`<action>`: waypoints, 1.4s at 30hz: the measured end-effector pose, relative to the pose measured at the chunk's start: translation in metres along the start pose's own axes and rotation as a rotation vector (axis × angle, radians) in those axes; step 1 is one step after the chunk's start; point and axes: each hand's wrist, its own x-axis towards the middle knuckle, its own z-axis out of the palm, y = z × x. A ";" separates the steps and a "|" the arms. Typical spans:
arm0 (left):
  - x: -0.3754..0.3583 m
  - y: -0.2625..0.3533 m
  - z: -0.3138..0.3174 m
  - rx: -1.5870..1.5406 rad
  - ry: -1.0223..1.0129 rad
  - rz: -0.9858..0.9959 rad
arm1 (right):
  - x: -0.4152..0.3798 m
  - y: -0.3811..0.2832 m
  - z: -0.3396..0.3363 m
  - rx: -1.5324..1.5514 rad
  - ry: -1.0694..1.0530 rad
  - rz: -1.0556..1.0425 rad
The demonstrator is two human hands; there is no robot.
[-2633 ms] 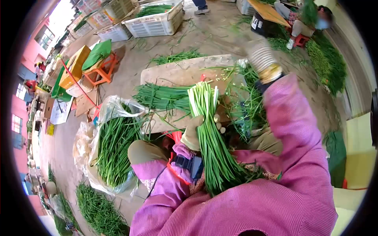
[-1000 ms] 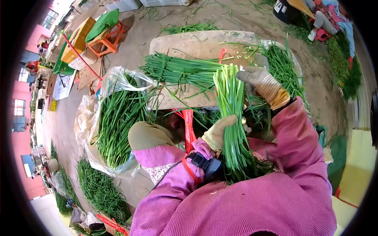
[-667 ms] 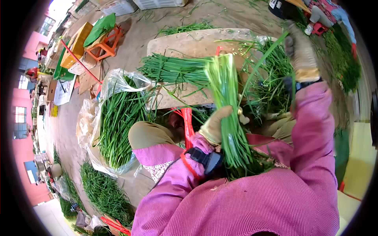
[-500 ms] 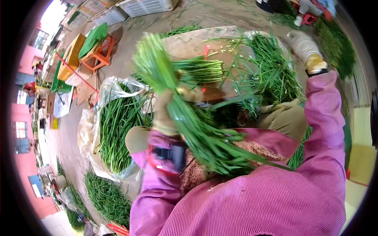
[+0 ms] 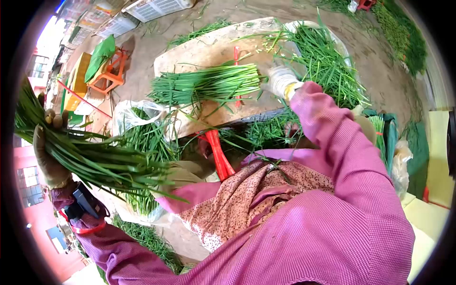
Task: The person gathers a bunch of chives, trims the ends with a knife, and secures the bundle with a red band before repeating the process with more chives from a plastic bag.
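Observation:
Out at the far left, my gloved left hand is closed around a bunch of garlic chives, whose long leaves trail back toward my lap. My right hand, in a pale glove and smeared by motion, is over the board, close to the pale stem ends of a second bunch of chives. That bunch lies sideways on the board, across a red strip. Loose chives are heaped just beyond my right hand.
Red strips hang by my knees. A plastic bag of chives stands left of the board. Farther off are an orange stool, a white crate and greens on the floor. A tied bunch sits at my right.
My left hand has swung far left with its bunch, from above the board's near side. My right hand has come in from the right to the bunch on the board.

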 end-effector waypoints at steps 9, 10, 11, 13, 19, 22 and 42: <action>0.029 -0.045 0.009 0.175 -0.112 -0.082 | -0.014 0.115 0.004 -0.518 -0.005 -0.082; 0.034 -0.043 0.000 0.187 -0.079 -0.117 | -0.015 0.164 0.005 -0.797 -0.019 -0.103; 0.040 -0.039 -0.007 0.202 -0.047 -0.150 | -0.022 0.156 -0.038 -0.463 -0.228 0.220; 0.051 -0.024 -0.010 0.247 0.012 -0.179 | -0.053 0.168 -0.063 -0.643 0.052 0.220; 0.100 0.010 0.047 0.835 -0.122 -0.152 | -0.047 0.105 -0.086 -0.128 -0.117 0.390; 0.120 -0.011 0.085 1.027 -0.208 -0.182 | -0.034 0.060 -0.023 0.606 0.109 0.001; 0.164 -0.058 0.141 1.646 -0.349 0.623 | -0.041 0.088 -0.058 0.496 0.654 0.078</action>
